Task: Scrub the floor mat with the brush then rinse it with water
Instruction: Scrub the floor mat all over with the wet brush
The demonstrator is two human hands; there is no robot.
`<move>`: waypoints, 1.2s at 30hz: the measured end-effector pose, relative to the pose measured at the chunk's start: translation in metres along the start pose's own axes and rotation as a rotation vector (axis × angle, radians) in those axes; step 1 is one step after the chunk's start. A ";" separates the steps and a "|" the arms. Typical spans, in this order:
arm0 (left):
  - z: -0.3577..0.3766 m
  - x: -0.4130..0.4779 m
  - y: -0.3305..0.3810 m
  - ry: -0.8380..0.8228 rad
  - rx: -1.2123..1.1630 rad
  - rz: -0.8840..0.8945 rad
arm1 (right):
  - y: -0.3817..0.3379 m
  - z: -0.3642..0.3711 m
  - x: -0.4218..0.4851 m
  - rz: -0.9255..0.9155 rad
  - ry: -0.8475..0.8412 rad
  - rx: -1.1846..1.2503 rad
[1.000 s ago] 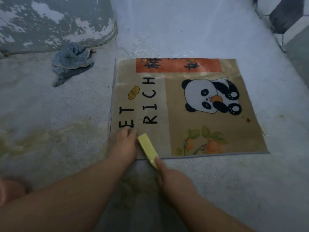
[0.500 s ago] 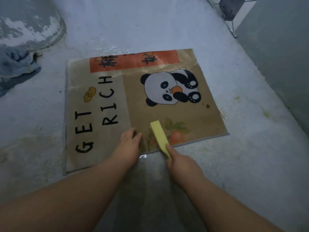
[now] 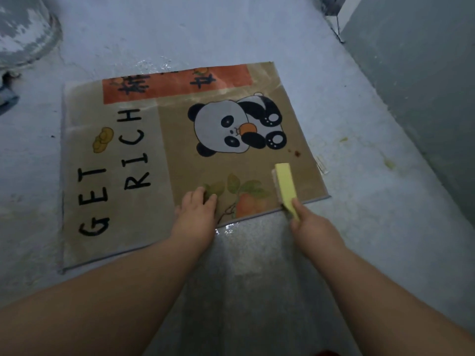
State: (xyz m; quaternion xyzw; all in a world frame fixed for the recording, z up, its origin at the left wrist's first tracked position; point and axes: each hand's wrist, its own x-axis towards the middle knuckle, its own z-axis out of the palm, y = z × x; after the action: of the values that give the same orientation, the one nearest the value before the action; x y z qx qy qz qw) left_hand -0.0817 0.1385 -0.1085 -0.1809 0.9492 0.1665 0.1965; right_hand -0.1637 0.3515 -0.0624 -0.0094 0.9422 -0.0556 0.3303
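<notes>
1. Both bare forearms reach in over the rough grey concrete floor (image 3: 257, 278) on the near side of the rectangular tan fabric floor mat (image 3: 115, 160), which lies flat, print up.
2. A small wet glint (image 3: 227, 231) sits on the floor, just off the mat's near edge.
3. Left hand (image 3: 196, 217): palm down across the mat's near edge, fingers loosely together and resting on the printed leaves – holding nothing.
4. Right hand (image 3: 312, 227): just off the mat's near right corner, fingers wrapped round the near end of the pale-yellow oblong plastic brush (image 3: 285, 186).
5. The brush lies on the mat inside that corner, pointing away from the person. Pale bristles show along its left side, touching the fabric.
6. A dark red spot (image 3: 297, 154) marks the mat just beyond the brush tip.
7. A black-and-white panda print (image 3: 236, 127) fills the mat's right middle; "GET RICH" runs along its left half.
8. A plain grey wall (image 3: 424, 86) stands right of the mat.
9. A round grey tub with peeling paint (image 3: 23, 34) stands beyond the mat's far left corner – well apart.
</notes>
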 end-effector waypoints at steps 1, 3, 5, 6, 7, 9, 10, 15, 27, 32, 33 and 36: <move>0.000 0.000 0.001 0.004 -0.001 -0.002 | 0.004 -0.002 0.002 0.036 0.017 0.017; -0.001 0.001 0.001 0.014 -0.004 -0.012 | -0.013 0.008 -0.005 0.025 -0.002 0.068; 0.000 0.001 0.002 0.011 -0.012 -0.031 | -0.037 0.028 -0.021 -0.055 -0.068 0.081; 0.000 0.003 0.004 0.007 -0.009 -0.039 | -0.039 0.033 -0.026 -0.103 -0.085 0.079; -0.001 0.003 0.006 -0.003 -0.001 -0.046 | -0.035 0.032 -0.026 -0.129 -0.076 0.072; -0.003 0.005 0.008 -0.033 0.000 -0.061 | -0.006 0.010 -0.010 -0.086 -0.022 0.048; -0.004 0.006 0.010 -0.046 -0.001 -0.062 | 0.013 -0.005 0.000 -0.003 -0.002 0.068; -0.007 0.008 0.011 -0.087 0.017 -0.068 | 0.027 -0.021 0.001 0.198 0.016 0.176; -0.010 0.008 0.007 -0.070 0.007 -0.039 | 0.019 -0.020 0.007 0.185 0.027 0.175; -0.011 0.011 0.005 -0.088 0.013 -0.032 | -0.050 0.034 -0.035 -0.110 -0.108 0.127; -0.012 0.011 0.005 -0.087 0.014 -0.029 | -0.044 0.032 -0.031 -0.139 -0.095 0.099; -0.010 0.011 0.005 -0.067 0.016 -0.031 | 0.005 -0.003 0.000 0.020 -0.019 0.102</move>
State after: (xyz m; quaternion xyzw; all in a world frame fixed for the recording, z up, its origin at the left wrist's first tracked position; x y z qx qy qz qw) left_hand -0.0967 0.1359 -0.1033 -0.1884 0.9404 0.1619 0.2323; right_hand -0.1654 0.3573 -0.0602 0.0162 0.9350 -0.1002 0.3399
